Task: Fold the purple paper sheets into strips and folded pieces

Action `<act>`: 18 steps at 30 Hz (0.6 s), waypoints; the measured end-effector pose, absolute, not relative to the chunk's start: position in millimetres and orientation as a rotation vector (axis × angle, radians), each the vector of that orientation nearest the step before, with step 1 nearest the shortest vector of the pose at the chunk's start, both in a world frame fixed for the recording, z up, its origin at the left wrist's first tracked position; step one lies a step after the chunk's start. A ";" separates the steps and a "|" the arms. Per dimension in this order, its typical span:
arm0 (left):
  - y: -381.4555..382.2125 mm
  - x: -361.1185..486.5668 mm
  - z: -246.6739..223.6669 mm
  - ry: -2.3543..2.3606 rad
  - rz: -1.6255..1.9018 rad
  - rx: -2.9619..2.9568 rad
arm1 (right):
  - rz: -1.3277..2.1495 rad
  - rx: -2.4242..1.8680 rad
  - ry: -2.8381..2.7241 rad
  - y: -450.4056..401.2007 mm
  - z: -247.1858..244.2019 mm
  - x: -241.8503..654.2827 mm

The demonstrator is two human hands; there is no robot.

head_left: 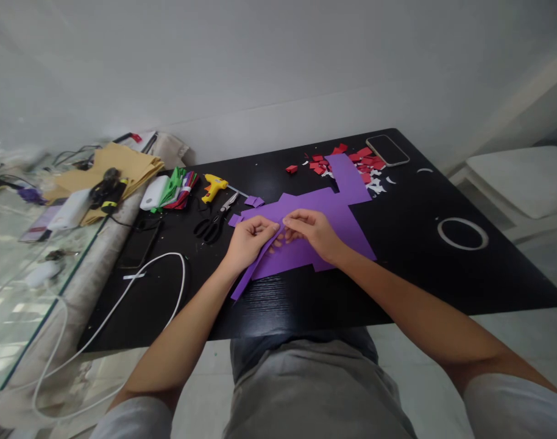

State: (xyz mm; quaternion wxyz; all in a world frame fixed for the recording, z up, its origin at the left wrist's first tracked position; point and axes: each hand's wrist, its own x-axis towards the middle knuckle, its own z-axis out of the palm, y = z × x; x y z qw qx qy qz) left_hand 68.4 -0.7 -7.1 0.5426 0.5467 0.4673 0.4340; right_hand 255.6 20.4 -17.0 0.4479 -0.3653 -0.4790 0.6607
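A narrow purple paper strip (pixel 253 268) slants upward from near the table's front, its lower end free. My left hand (pixel 251 238) pinches the strip along its upper part. At the strip's top end, the thumb and fingertips of my right hand (pixel 312 231) are pressed together on it. Larger purple paper sheets (pixel 337 222) lie overlapping on the black table under both hands. Small purple pieces (pixel 254 201) sit just beyond my left hand. Black-handled scissors (pixel 214 221) lie to its left, blades pointing away, with a yellow glue gun (pixel 213 188) behind them.
Red paper pieces (pixel 367 161) and white scraps are scattered at the back, partly under a purple sheet. A phone (pixel 388 150) lies at the back right, a white ring (pixel 462 234) nearer. A white cable (pixel 182 274) loops at the left, near green and red bundles (pixel 180 189).
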 end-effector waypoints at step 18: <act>-2.1 71.1 -8.8 1.067 1.019 1.311 | 1.606 -0.922 -1.220 18.8 -16.4 253.9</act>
